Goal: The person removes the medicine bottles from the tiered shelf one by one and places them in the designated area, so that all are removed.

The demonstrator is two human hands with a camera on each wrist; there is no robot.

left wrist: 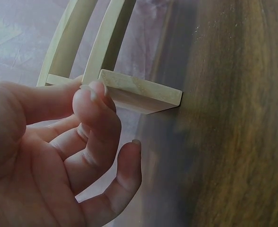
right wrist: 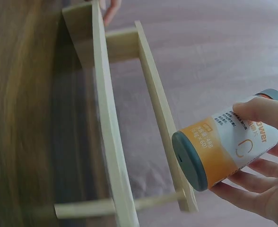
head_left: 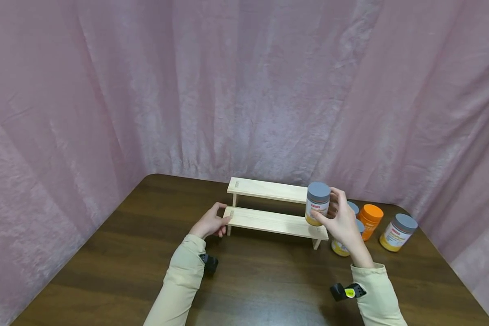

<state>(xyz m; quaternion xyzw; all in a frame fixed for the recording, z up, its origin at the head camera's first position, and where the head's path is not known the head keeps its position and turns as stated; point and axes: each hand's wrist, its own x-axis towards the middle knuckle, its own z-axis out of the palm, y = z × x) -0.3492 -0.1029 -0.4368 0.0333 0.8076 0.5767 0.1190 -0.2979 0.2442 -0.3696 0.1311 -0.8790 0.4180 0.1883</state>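
Note:
My left hand (head_left: 209,222) pinches the left end of the lower shelf (head_left: 275,222) of a pale two-tier wooden rack. In the left wrist view its thumb and index finger (left wrist: 97,111) meet at the board's corner, the other fingers loosely bent. My right hand (head_left: 343,222) grips a supplement bottle (head_left: 318,203) with a grey lid and a white and yellow label. The bottle is upright over the right part of the rack, overlapping both tiers in the head view. The right wrist view shows thumb and fingers around the bottle (right wrist: 224,142), its base in plain sight.
Right of the rack stand an orange bottle (head_left: 370,221) and another grey-lidded bottle (head_left: 398,233). Two more bottles, one with a yellow lower part (head_left: 340,248), are partly hidden behind the right hand. A pink curtain (head_left: 244,90) hangs behind the dark wooden table (head_left: 146,235).

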